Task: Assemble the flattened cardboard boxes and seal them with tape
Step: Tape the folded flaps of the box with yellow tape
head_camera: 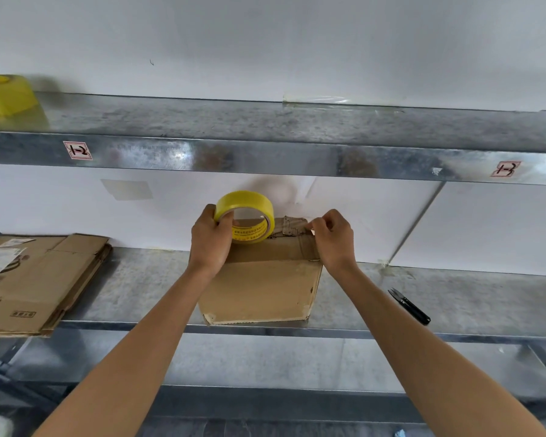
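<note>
Upright brown box [259, 288], yellow tape roll [245, 216] atop.

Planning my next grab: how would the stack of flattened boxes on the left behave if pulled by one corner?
The flattened boxes are probably light yet floppy: creased, worn sheets. They lie loosely fanned, so layers may slide apart. The stack overhangs the shelf edge, so a tug could tip it off.
</note>
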